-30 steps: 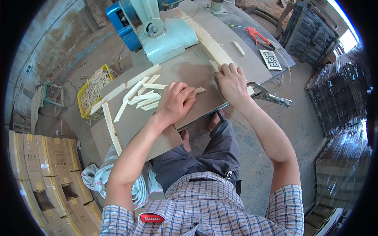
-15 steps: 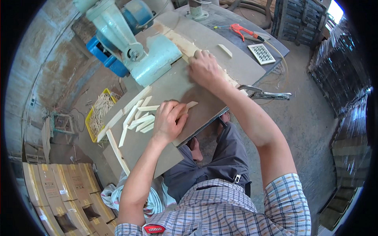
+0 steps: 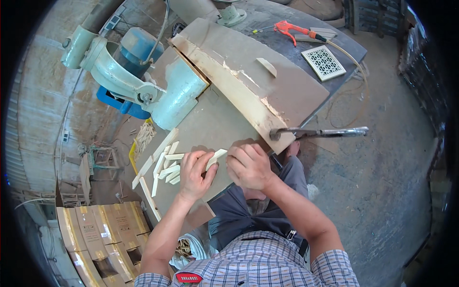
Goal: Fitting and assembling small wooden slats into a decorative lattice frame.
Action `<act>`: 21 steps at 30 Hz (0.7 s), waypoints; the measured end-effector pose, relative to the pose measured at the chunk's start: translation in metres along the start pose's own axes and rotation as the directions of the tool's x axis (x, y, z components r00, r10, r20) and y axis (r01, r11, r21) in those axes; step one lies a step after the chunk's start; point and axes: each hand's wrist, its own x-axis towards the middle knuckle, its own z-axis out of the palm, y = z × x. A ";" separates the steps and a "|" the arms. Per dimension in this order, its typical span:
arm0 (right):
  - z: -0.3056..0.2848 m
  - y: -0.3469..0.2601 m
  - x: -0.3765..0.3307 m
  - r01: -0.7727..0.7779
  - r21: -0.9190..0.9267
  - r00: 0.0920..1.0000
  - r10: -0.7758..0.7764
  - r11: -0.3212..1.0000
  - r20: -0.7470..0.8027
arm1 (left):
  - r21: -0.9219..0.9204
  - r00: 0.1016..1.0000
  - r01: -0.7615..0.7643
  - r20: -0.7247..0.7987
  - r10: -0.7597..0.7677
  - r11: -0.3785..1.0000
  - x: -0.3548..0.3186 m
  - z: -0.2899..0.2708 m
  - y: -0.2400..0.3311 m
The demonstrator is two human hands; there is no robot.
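Fingers of the left hand (image 3: 193, 176) on a wood strip (image 3: 217, 158), right hand (image 3: 249, 167) just beside it

Both hands lie over the near part of the brown tabletop (image 3: 213, 117), its front edge passing close to the right wrist, above the person's legs. Room for moving extends forward from the knuckles, across a flat stretch of tabletop, as far as the pale-green machine (image 3: 178, 103). On the right, this stretch is bounded by a long pale board (image 3: 239, 97), set obliquely; a metal clamp (image 3: 311, 133) sits on its near end, the handle jutting outward past the table's edge. On the left, a loose group of cut strips (image 3: 174, 156) (several with slanted ends) lies just beside the left hand. Beyond the board: a small offcut (image 3: 267, 67), an orange air gun (image 3: 287, 27) and a square patterned panel (image 3: 323, 62). Left fingers: bent, grasping the strip against the thumb, its slanted tip projecting toward the right hand. Right fingers: curled near that tip; whether they touch the strip or hold anything cannot be told.
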 end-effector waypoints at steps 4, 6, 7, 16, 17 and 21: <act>0.003 0.005 -0.005 0.043 0.002 0.999 -0.043 0.999 -0.027 | 0.032 1.000 0.005 0.016 -0.005 0.999 0.004 0.000 0.001; 0.003 0.008 -0.007 0.061 0.020 0.998 -0.061 0.998 -0.012 | 0.051 1.000 0.008 0.016 -0.009 0.999 0.004 0.001 0.001; 0.003 0.008 -0.007 0.058 0.034 0.998 -0.058 0.998 -0.021 | 0.052 1.000 0.004 0.014 -0.005 0.999 0.004 0.001 0.001; 0.000 0.008 -0.008 0.065 0.048 0.998 -0.066 0.997 0.014 | 0.076 1.000 0.011 0.009 -0.012 0.997 0.002 0.002 0.004; -0.001 0.008 -0.008 0.060 0.048 0.998 -0.060 0.997 0.007 | 0.074 1.000 0.012 0.019 -0.014 0.997 0.002 0.002 0.005; -0.001 0.007 -0.010 0.062 0.047 0.998 -0.063 0.997 0.012 | 0.069 1.000 0.011 0.011 -0.012 0.998 0.002 0.002 0.006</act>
